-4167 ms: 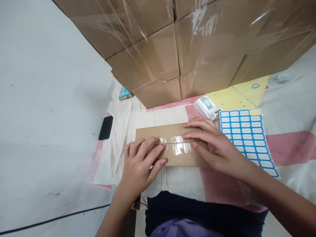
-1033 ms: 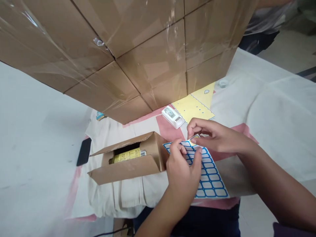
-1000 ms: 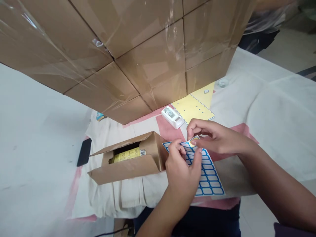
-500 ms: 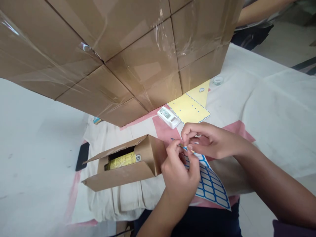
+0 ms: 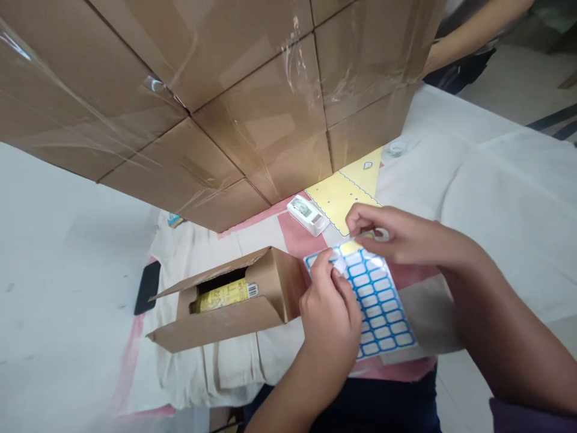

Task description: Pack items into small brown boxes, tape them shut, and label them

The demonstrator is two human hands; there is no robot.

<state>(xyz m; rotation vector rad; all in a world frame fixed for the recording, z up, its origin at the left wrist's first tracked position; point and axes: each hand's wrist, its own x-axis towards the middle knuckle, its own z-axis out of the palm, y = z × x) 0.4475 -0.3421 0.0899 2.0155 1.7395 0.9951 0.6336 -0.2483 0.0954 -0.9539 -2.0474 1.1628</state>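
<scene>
A sheet of white stickers with blue borders (image 5: 381, 313) is stretched out in front of me, tilted upward. My left hand (image 5: 331, 300) is closed on its left side, thumb against fingers, with a small white piece (image 5: 339, 264) by the thumb tip. At the sheet's top edge my right hand (image 5: 387, 234) is closed in a pinch, its thumb at the edge; a whitish curl shows between its fingers. An open cardboard box (image 5: 229, 325) lies left of my left hand, with a yellow-labelled item (image 5: 225, 294) inside.
A tall wall of taped cartons (image 5: 261, 114) stands behind. Before it lie a white device with a small display (image 5: 308, 213), a yellow sheet (image 5: 338, 195) and a tape roll (image 5: 396, 148). A black phone (image 5: 148, 287) is at left. Another person's arm (image 5: 478, 30) reaches in at upper right.
My hands have drawn apart, the right one moving right and slightly up. The sticker sheet has turned flatter toward me, showing more of its face. The other person's arm has shifted lower.
</scene>
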